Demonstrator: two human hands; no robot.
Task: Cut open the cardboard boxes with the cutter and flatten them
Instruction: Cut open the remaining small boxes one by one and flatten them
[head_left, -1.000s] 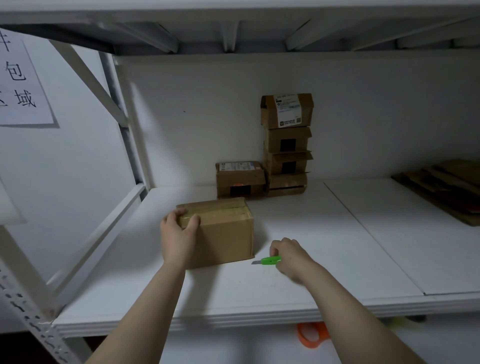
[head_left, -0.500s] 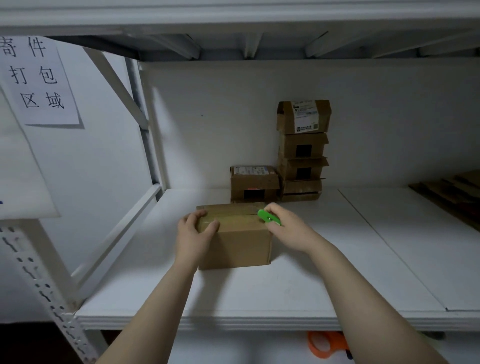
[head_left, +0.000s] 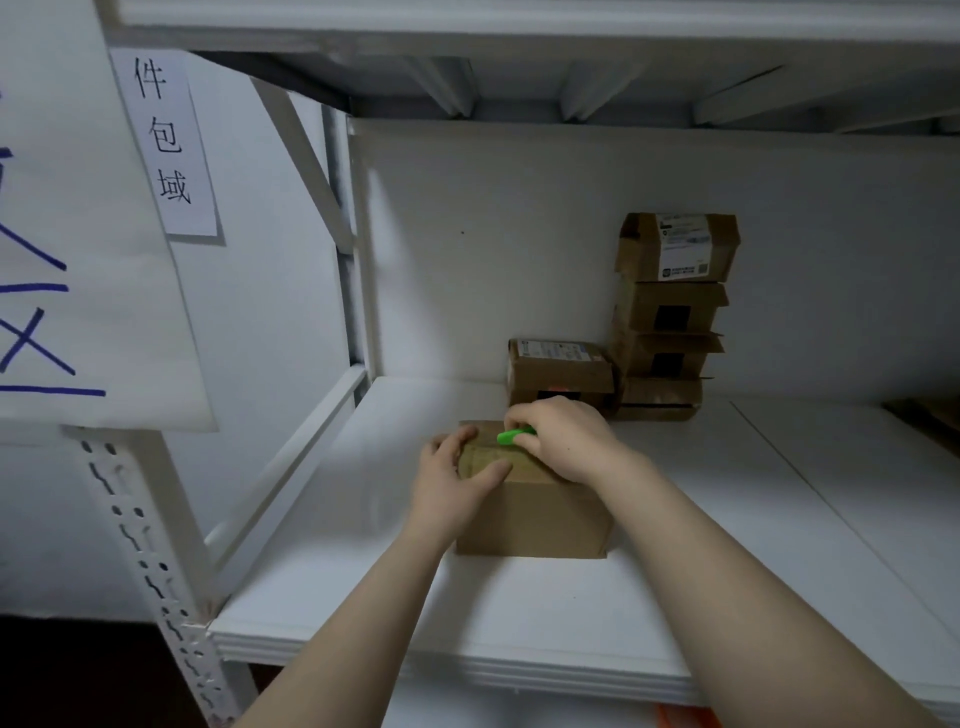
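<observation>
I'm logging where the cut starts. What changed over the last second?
The right hand raised the green cutter from the shelf up onto the box, then moved it leftward across its top. The left hand still grips that box's left edge; the stacked boxes behind stayed put.

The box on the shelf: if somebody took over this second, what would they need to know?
Left grip holds the box by its top left corner, steadying it on the shelf.
Right grip holds the green cutter at the taped seam on top; how far the cut has got is hidden.
Done: nothing sure; this box is not flattened.
Left: slit it, flatten it, then do the five boxes at the back wall.
</observation>
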